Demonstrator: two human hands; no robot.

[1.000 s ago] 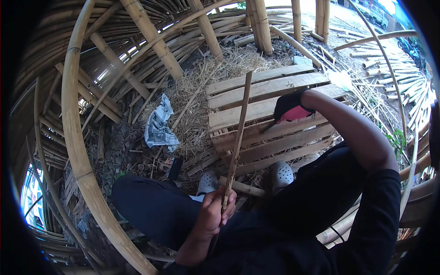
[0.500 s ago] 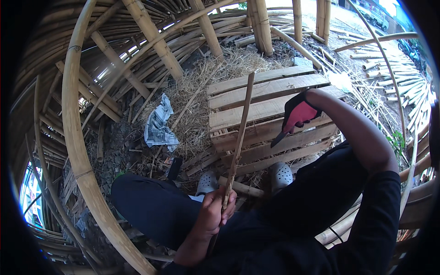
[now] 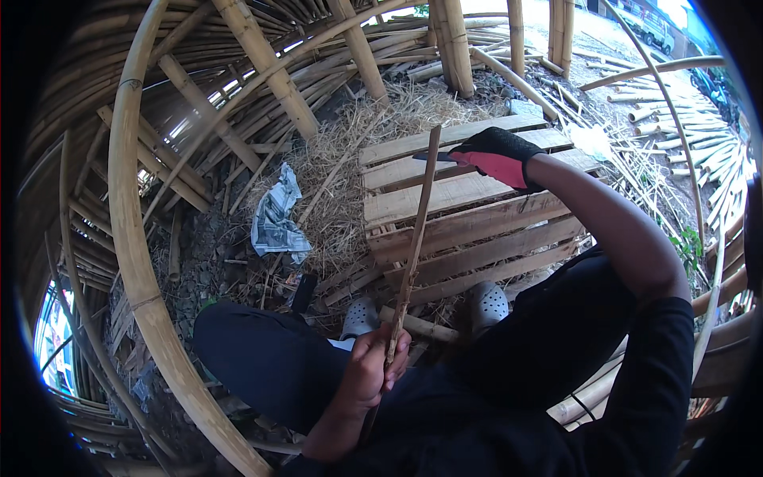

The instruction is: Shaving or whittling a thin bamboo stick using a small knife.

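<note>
A thin brown wooden stick stands nearly upright in front of me, its top leaning slightly to the right. Bare fingers of my left hand are wrapped round its lower part. My right hand, in a black and pink glove, is closed round a knife, whose handle is hidden in the fist. The dark blade points left and lies at the stick near its upper end; whether it touches, I cannot tell. Below the gloved hand is a slatted wooden crate.
Crumpled newspaper lies on straw left of the crate. A long curved bamboo pole rises at my left. Bamboo posts and stacked poles stand behind. Cut bamboo pieces lie at the far right. My grey clogs are before the crate.
My right hand has swung up and away from me with the knife, from the crate's near side to the stick's upper end. The left hand and stick have stayed put.
</note>
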